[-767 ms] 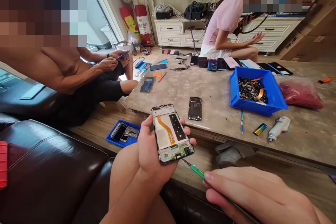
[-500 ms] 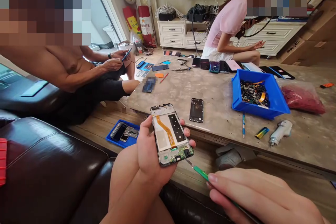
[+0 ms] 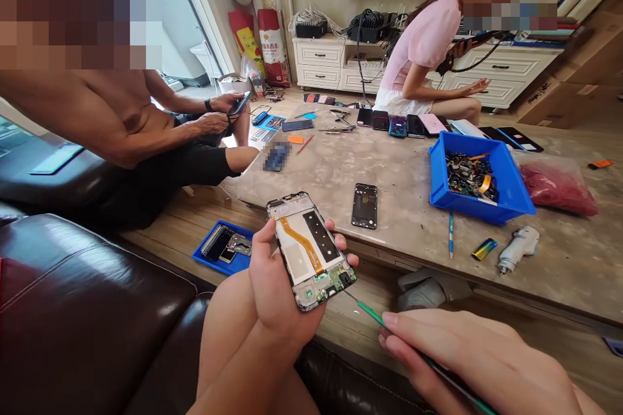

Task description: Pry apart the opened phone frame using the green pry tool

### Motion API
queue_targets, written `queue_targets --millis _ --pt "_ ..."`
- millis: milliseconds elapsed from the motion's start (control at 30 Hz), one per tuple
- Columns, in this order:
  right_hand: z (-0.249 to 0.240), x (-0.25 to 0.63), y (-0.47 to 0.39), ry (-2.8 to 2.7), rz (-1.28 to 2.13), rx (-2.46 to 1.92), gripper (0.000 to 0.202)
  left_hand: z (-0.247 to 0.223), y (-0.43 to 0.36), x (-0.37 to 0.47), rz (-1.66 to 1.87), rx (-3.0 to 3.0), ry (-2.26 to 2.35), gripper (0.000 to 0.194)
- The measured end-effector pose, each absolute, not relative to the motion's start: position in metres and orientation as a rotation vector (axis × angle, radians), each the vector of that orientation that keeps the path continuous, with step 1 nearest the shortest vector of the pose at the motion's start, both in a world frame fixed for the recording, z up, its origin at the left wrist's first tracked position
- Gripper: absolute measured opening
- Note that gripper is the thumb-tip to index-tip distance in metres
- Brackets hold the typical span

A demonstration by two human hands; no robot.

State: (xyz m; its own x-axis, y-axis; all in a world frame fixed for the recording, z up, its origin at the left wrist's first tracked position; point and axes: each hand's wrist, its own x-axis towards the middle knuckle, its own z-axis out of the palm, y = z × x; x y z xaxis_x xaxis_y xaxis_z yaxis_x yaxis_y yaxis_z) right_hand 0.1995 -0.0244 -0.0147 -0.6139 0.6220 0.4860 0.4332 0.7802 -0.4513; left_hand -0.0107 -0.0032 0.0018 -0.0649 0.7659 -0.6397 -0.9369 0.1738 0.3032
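Note:
My left hand (image 3: 272, 292) grips an opened phone (image 3: 310, 250) with its back off, showing a white frame, an orange flex cable and a green board at the lower end. My right hand (image 3: 477, 356) holds a thin green tool (image 3: 377, 316) whose metal tip points at the phone's lower right corner, just short of it. Both hands are over my lap, in front of the low table (image 3: 403, 207).
On the table lie a black phone back (image 3: 365, 205), a blue bin of parts (image 3: 479, 178), a red bag (image 3: 557, 181), a pen, a lighter and a white tool (image 3: 516, 249). A blue tray (image 3: 221, 246) sits on the floor. One person sits left, another at the far side.
My left hand has tilted the phone slightly and shifted it left. The tool tip has drawn back a little from the phone's corner. The person on the left raised a phone.

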Motion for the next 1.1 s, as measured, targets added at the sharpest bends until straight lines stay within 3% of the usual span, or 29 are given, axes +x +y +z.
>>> queue_targets --millis 767,967,1100 --pt "-0.008 0.183 -0.02 -2.334 0.313 -0.713 0.015 -0.026 -0.005 -0.017 1.474 -0.252 0.759 0.036" --pt "-0.018 0.179 -0.015 -2.295 0.319 -0.596 0.017 -0.023 -0.004 -0.014 1.492 -0.245 0.803 0.041" --pt "-0.028 0.172 -0.012 -2.307 0.266 -0.414 0.033 -0.025 -0.003 -0.009 1.495 -0.242 0.781 0.044"
